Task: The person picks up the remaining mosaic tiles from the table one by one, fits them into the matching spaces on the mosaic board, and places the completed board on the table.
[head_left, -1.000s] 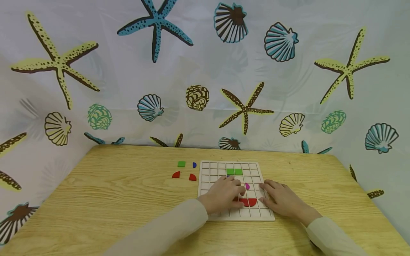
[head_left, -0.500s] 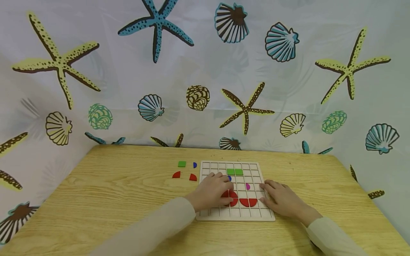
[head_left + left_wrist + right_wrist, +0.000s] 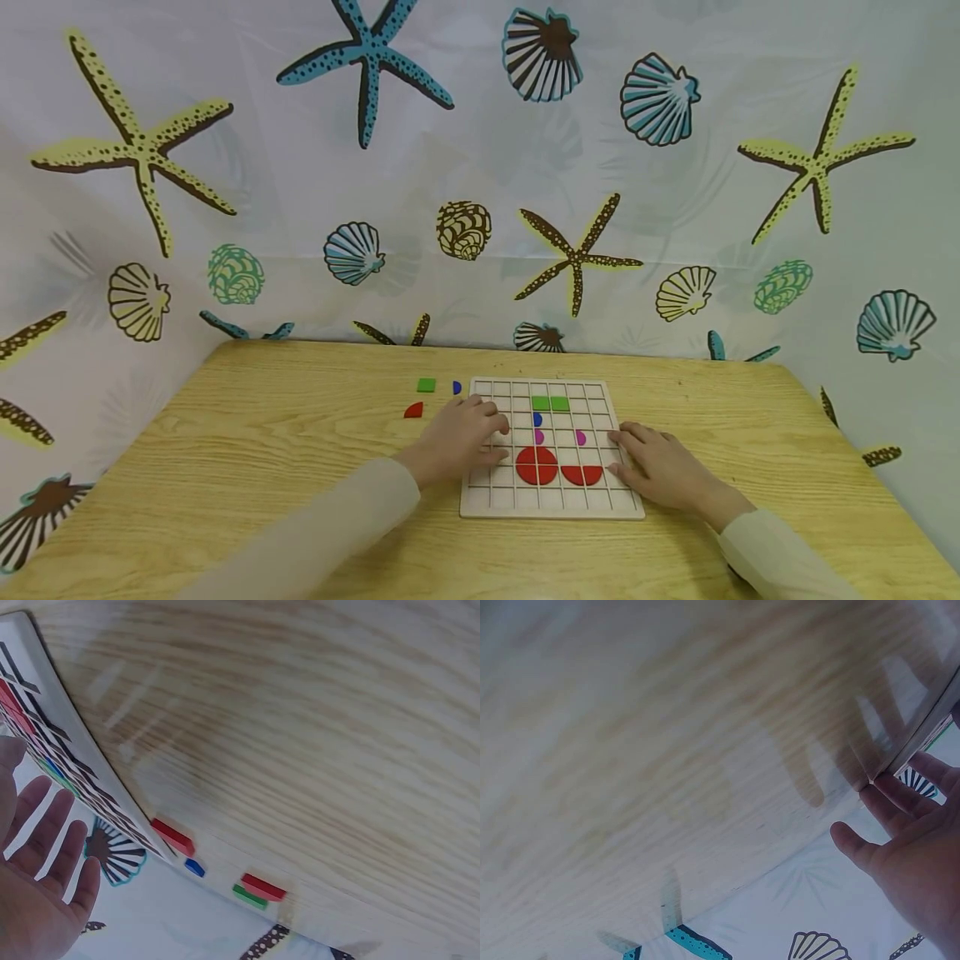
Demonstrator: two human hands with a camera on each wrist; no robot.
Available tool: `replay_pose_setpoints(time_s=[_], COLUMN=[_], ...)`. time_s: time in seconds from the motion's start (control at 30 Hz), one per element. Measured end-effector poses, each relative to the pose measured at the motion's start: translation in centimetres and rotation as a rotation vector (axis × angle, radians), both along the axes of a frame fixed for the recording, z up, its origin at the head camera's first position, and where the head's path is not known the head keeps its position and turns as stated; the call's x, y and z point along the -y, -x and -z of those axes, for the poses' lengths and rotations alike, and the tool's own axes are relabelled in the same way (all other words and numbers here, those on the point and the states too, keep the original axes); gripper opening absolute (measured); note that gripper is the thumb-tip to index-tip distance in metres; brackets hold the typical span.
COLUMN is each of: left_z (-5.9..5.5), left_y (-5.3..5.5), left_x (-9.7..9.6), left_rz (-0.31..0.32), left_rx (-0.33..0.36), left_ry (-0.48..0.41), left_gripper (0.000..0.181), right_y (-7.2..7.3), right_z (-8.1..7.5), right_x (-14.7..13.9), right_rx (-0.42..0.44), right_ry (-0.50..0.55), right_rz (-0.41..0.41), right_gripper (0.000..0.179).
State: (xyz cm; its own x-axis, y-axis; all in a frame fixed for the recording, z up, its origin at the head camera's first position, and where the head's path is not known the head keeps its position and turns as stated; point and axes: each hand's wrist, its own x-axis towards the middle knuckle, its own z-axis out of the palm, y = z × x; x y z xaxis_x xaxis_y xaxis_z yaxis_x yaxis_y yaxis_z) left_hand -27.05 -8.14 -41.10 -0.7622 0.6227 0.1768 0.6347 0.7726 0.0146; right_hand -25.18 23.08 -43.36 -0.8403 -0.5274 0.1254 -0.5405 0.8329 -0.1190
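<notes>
My left hand (image 3: 459,437) hovers over the left edge of a white gridded board (image 3: 592,502), its fingers loosely bent and nothing visible in them. Fingers spread apart, the same hand (image 3: 45,870) appears in the left wrist view. At the board's right edge rests my right hand (image 3: 663,467), fingertips against the rim. Red quarter pieces form a full red circle (image 3: 527,475) on the grid, beside a red half circle (image 3: 592,476). Above them lie two magenta half-circles (image 3: 581,437), a blue half-circle (image 3: 537,420) and two green squares (image 3: 559,403).
Loose on the wooden table (image 3: 300,417), left of the board, are a green square (image 3: 426,385), a blue half-circle (image 3: 457,387) and a red quarter (image 3: 414,410). Another red quarter (image 3: 172,837) shows in the left wrist view; my hand hides it from the head view. A patterned curtain surrounds the table.
My left hand has moved left from the middle of the board to its left edge, uncovering the red circle, the blue half-circle and a magenta piece. The right hand has stayed in place.
</notes>
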Motion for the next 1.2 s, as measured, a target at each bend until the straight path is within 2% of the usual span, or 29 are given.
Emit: replay_pose_setpoints(time_s=[0.17,0.43,0.7,0.93,1.2], left_z=[-0.1,0.2,0.6,0.7,1.4], left_y=[0.1,0.6,1.2,1.5,2.1], left_x=[1.5,4.2,6.6,7.8,8.7], left_rz=[-0.049,-0.089,-0.171,-0.238,-0.304], left_rx=[0.015,-0.078,-0.085,-0.067,-0.087], left_ry=[-0.019,-0.020,-0.028,-0.084,-0.078], left_gripper=[0.029,0.026,0.028,0.024,0.022], right_y=[0.0,0.1,0.0,0.1,-0.1], right_z=[0.0,0.1,0.1,0.0,-0.2], right_x=[0.0,-0.1,-0.1,-0.1,-0.2], right_rx=[-0.004,-0.005,-0.020,0.005,-0.005], right_ry=[-0.002,0.002,0.003,0.000,0.007], right_rz=[-0.004,-0.006,-0.021,-0.007,-0.018], right_gripper=[0.048,0.048,0.047,0.048,0.048])
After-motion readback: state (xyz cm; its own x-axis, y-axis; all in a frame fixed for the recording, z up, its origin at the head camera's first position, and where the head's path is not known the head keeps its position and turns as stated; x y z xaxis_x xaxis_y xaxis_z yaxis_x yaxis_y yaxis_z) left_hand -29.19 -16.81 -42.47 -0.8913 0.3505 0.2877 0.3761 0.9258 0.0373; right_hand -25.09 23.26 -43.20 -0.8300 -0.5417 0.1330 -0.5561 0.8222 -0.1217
